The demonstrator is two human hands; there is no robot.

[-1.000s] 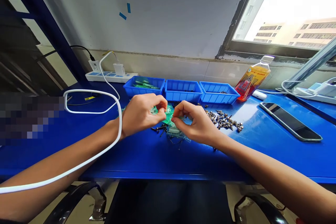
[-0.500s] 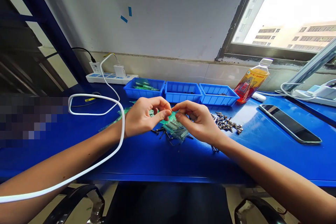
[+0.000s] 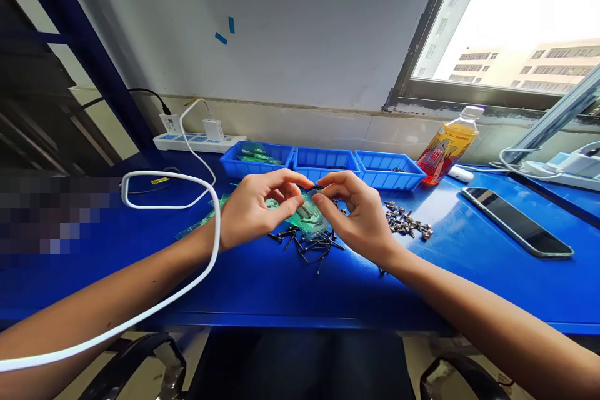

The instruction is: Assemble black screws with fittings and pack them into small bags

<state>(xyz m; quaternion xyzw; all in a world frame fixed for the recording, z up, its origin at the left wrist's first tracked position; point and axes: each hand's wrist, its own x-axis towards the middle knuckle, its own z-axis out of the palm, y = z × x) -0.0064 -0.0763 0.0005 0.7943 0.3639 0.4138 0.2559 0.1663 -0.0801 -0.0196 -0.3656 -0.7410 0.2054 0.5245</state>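
Note:
My left hand (image 3: pixel 262 203) and my right hand (image 3: pixel 354 209) face each other over the blue table. Between them is a small green-tinted clear plastic bag (image 3: pixel 309 220) with silvery metal pieces inside. Its upper edge is at my thumbs and curled fingers, both hands gripping it; the exact finger contact is partly hidden. Beneath the bag lies a heap of dark screws (image 3: pixel 321 249). A pile of shiny bolts (image 3: pixel 407 222) sits just right of my right hand. More green bags (image 3: pixel 199 222) lie partly behind my left wrist.
Along the wall stand a blue bin with green bags (image 3: pixel 257 165), a middle blue bin (image 3: pixel 323 169) and a right blue bin (image 3: pixel 391 178). A drink bottle (image 3: pixel 447 147) and a phone (image 3: pixel 518 222) are at right. A white cable (image 3: pixel 217 231) crosses over my left forearm.
The bag has risen slightly, showing more of the dark screws below. My fingertips have moved from a tight pinch to a wider spread between thumbs and index fingers.

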